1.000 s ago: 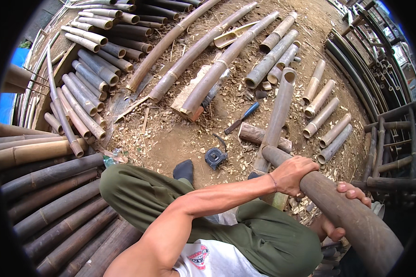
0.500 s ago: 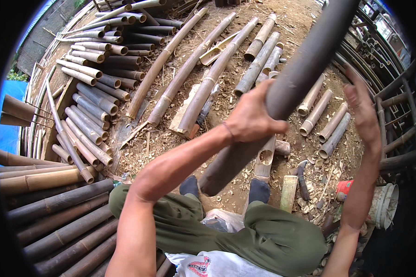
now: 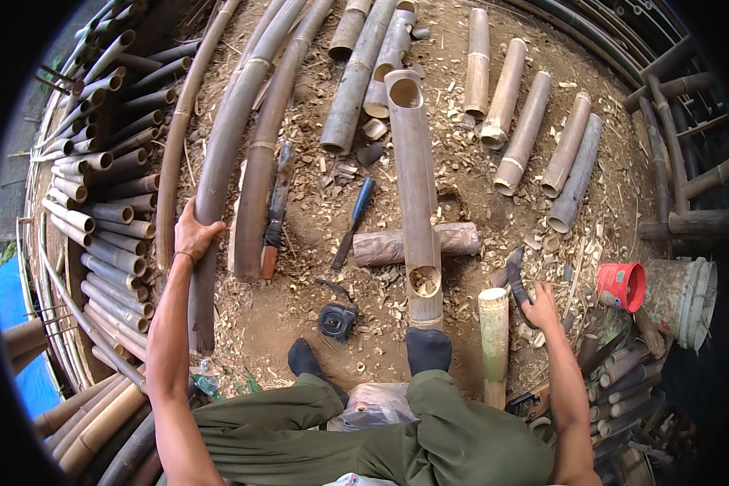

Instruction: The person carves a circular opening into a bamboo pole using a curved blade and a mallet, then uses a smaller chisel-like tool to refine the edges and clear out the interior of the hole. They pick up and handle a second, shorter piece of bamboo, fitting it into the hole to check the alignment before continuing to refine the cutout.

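Note:
My left hand [image 3: 193, 235] is stretched out to the left and grips a long grey-brown bamboo pole [image 3: 219, 162] lying on the dirt. My right hand [image 3: 540, 308] is low on the right, its fingers closed on the handle of a dark hatchet-like tool [image 3: 512, 274] on the ground. Between my feet in dark socks [image 3: 428, 348], a thick bamboo section [image 3: 413, 170] with a cut notch rests across a short log [image 3: 381, 247]. A short greenish bamboo piece [image 3: 494, 340] lies beside my right foot.
A blue-handled chisel [image 3: 355, 219], a machete [image 3: 277, 202] and a black tape measure [image 3: 338, 320] lie on the chip-strewn dirt. Cut bamboo tubes [image 3: 535, 138] lie at the back, stacked poles [image 3: 97, 202] at the left. A red cup [image 3: 621, 285] and a bucket [image 3: 680, 296] stand at the right.
The thick pole that both hands held up has come down. My left hand now holds a pole on the ground at the left; my right hand has dropped to the tool.

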